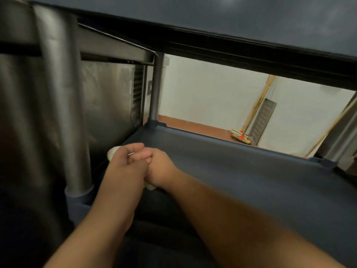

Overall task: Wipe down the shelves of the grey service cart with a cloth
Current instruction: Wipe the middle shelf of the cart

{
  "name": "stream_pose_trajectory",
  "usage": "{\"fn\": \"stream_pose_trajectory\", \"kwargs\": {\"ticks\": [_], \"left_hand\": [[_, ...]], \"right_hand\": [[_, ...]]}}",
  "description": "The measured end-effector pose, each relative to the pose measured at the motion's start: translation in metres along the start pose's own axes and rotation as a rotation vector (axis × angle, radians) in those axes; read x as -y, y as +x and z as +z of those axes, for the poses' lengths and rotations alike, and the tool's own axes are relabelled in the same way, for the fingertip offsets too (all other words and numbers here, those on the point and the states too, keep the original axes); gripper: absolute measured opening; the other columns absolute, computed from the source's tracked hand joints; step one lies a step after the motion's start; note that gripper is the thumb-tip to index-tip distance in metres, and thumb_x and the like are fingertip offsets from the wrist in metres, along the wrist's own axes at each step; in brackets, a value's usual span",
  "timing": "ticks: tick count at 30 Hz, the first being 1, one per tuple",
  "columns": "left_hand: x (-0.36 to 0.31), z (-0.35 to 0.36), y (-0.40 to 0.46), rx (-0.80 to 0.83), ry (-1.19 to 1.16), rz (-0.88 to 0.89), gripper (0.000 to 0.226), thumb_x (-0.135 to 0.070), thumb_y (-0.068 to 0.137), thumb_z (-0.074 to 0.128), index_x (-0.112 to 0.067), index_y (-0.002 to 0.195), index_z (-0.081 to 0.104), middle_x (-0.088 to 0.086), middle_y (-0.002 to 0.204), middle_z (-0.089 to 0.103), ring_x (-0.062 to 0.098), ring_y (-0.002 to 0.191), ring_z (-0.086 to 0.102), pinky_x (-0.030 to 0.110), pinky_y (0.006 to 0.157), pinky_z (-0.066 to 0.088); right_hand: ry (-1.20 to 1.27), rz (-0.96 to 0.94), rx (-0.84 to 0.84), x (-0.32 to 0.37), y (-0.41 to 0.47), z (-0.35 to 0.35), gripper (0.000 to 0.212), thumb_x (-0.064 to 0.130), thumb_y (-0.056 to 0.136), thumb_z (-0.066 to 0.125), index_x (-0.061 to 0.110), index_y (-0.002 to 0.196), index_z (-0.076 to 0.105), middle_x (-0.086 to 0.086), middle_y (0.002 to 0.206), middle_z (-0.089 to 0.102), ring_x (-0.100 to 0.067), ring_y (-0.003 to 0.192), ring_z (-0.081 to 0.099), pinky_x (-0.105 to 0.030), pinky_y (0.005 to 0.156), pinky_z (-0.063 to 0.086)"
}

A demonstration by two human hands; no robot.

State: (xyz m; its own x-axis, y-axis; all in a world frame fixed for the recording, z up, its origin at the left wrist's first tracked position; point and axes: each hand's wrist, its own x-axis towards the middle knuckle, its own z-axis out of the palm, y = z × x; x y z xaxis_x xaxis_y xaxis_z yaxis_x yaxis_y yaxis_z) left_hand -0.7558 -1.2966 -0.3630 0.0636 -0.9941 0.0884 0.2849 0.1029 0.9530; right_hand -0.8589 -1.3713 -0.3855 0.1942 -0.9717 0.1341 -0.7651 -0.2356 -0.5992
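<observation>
- left hand [127, 167] and right hand [162, 167]: fingers curled, both gripping the bunched cloth [113, 151] (mostly hidden), touching each other
- cart shelf [241, 171] under both hands
- cart post [63, 105] just left of left hand
- broom [241, 135] far beyond right hand

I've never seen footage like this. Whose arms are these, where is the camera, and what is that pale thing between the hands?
There is no machine here: a person wears one camera on the head, looking forward and down at their own arms. The left hand and right hand meet over a lower shelf of the grey service cart, under the shelf above. Together they grip a pale cloth, which peeks out beyond and beneath them. A metal post stands at the near corner. Across the room, a broom leans on the wall.
</observation>
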Motion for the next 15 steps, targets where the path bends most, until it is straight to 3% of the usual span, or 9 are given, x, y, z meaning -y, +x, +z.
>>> {"fn": "stream_pose_trajectory", "kwargs": {"ticks": [4,7,10,13,15], "left_hand": [[-0.006,-0.004,-0.010,0.030,0.033,0.069,0.035,0.007,0.087,0.049,-0.021,0.104,0.062,0.002,0.100,0.071,0.016,0.096,0.068,0.042,0.091,0.053],[0.000,0.001,-0.018,0.047,0.127,0.077,0.035,0.006,0.088,0.048,-0.022,0.106,0.058,0.000,0.102,0.067,0.015,0.090,0.063,0.049,0.093,0.050],[0.007,0.010,-0.029,0.080,0.160,0.042,0.033,0.001,0.087,0.050,-0.023,0.110,0.057,-0.001,0.104,0.065,0.018,0.090,0.062,0.053,0.093,0.050],[0.008,0.022,-0.039,0.159,0.187,0.075,0.037,-0.014,0.075,0.048,-0.026,0.109,0.055,-0.001,0.106,0.064,0.013,0.097,0.066,0.046,0.092,0.052],[0.008,0.028,-0.043,0.210,0.168,0.097,0.035,-0.002,0.085,0.047,-0.020,0.113,0.053,0.006,0.111,0.063,0.018,0.098,0.066,0.041,0.085,0.053]], "right_hand": [[0.320,0.073,-0.192,-0.004,-0.033,-0.020,0.026,0.013,0.093,0.056,0.032,0.102,0.071,0.008,0.087,0.071,-0.005,0.080,0.066,-0.017,0.073,0.051],[0.399,0.146,-0.368,-0.028,-0.066,-0.052,0.038,0.002,0.091,0.055,0.030,0.114,0.068,0.011,0.086,0.070,-0.004,0.078,0.068,-0.014,0.068,0.052],[0.524,0.175,-0.481,-0.046,-0.098,-0.077,0.029,0.006,0.092,0.059,0.021,0.113,0.070,0.006,0.092,0.074,-0.008,0.085,0.070,-0.020,0.070,0.051],[0.666,0.125,-0.527,-0.052,-0.128,-0.091,0.033,0.013,0.088,0.061,0.023,0.119,0.069,-0.004,0.108,0.075,-0.019,0.099,0.070,-0.035,0.082,0.052],[0.720,0.059,-0.531,-0.047,-0.149,-0.097,0.035,0.008,0.094,0.060,0.021,0.126,0.065,-0.006,0.116,0.072,-0.022,0.108,0.068,-0.037,0.090,0.052]]}}
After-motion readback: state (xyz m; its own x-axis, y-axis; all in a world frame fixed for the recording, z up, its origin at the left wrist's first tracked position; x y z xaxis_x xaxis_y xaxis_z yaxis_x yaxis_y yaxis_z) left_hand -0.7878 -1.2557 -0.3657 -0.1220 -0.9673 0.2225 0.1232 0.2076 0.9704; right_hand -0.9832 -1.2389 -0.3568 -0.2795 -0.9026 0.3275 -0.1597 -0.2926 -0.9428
